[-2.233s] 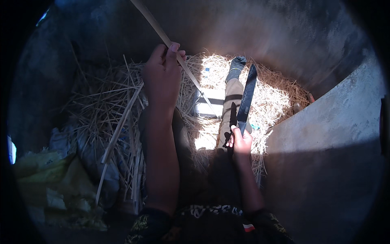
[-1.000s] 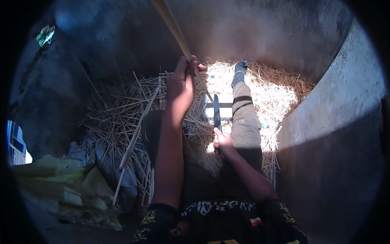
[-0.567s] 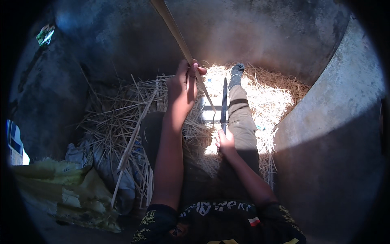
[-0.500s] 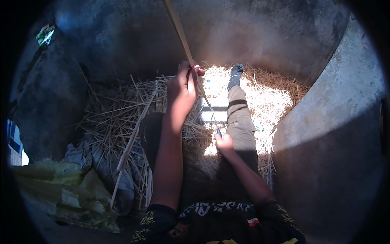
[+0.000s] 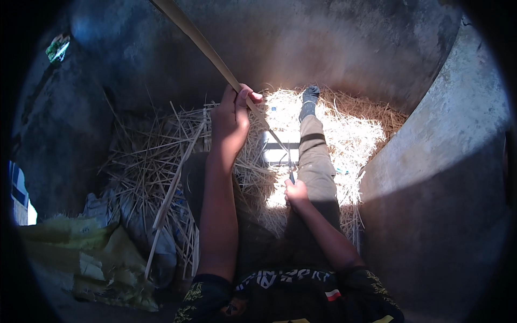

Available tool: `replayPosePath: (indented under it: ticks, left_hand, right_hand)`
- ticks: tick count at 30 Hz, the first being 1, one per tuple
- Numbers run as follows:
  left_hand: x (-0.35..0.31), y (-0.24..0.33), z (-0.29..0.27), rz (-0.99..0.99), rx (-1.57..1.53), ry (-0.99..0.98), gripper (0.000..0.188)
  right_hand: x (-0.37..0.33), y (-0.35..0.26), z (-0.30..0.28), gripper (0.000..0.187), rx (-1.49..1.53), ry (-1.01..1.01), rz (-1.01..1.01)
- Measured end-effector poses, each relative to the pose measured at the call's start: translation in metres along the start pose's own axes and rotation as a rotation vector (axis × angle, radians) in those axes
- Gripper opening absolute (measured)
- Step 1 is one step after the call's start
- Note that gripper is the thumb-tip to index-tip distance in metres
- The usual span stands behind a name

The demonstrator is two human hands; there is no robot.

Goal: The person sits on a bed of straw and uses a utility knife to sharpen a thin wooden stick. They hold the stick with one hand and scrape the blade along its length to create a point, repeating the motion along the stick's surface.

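My left hand (image 5: 230, 114) is closed around a long, flat wooden strip (image 5: 202, 44), pinched between thumb and fingers. The strip slants from the upper left down toward my right hand (image 5: 297, 192). That hand is shut on the dark handle of a knife (image 5: 292, 176), whose thin blade points away from me. Near the strip's lower end, strip and blade come together; glare hides whether they touch. Behind them lies a pale, bright block or board (image 5: 274, 155) crossed by a dark band of shadow.
Curled shavings (image 5: 355, 134) cover the sunlit floor around my outstretched leg (image 5: 316, 156). Loose thin strips (image 5: 153, 156) lie piled at the left, beside a torn yellowish sheet (image 5: 81, 253). Curved concrete walls (image 5: 350, 48) rise ahead and on both sides.
The strip's upper part has swung to the left, and my left hand has shifted slightly left with it. The knife has turned more upright in my right hand.
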State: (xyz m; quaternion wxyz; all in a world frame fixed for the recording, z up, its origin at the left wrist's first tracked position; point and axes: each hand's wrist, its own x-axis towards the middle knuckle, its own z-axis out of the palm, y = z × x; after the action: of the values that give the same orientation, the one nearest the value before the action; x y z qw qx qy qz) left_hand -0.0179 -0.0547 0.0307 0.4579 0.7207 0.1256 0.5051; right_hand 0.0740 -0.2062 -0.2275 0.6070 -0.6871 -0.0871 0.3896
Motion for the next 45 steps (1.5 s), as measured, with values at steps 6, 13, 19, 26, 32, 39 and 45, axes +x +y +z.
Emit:
replayPosePath:
  ticks: [6,13,19,26,32,39,45]
  left_hand:
    - [0.002,-0.015,-0.004,0.009,0.0,0.072,0.021]
    - [0.0,-0.02,-0.006,0.015,-0.055,0.085,0.021]
    - [0.001,-0.01,-0.005,-0.067,0.081,0.119,0.026]
    - [-0.003,-0.021,0.005,-0.033,0.188,0.319,0.023]
    - [0.001,-0.019,-0.006,-0.148,0.212,0.319,0.027]
    - [-0.002,-0.003,-0.004,-0.203,0.086,0.294,0.028]
    - [0.001,-0.005,-0.015,-0.206,0.01,0.281,0.029]
  right_hand:
    - [-0.021,-0.017,-0.001,0.019,0.181,-0.008,-0.533]
    - [-0.065,-0.077,0.031,0.025,0.378,-0.23,-0.658]
    - [-0.022,-0.039,0.035,0.034,-0.069,-0.103,-0.42]
    - [-0.045,-0.083,0.07,0.024,-0.135,-0.014,-0.84]
    - [0.038,-0.006,0.035,0.04,-0.417,0.164,-0.405]
    - [-0.019,-0.021,0.049,0.027,-0.053,-0.095,-0.637]
    - [0.006,-0.014,0.034,0.023,0.145,-0.153,-0.006]
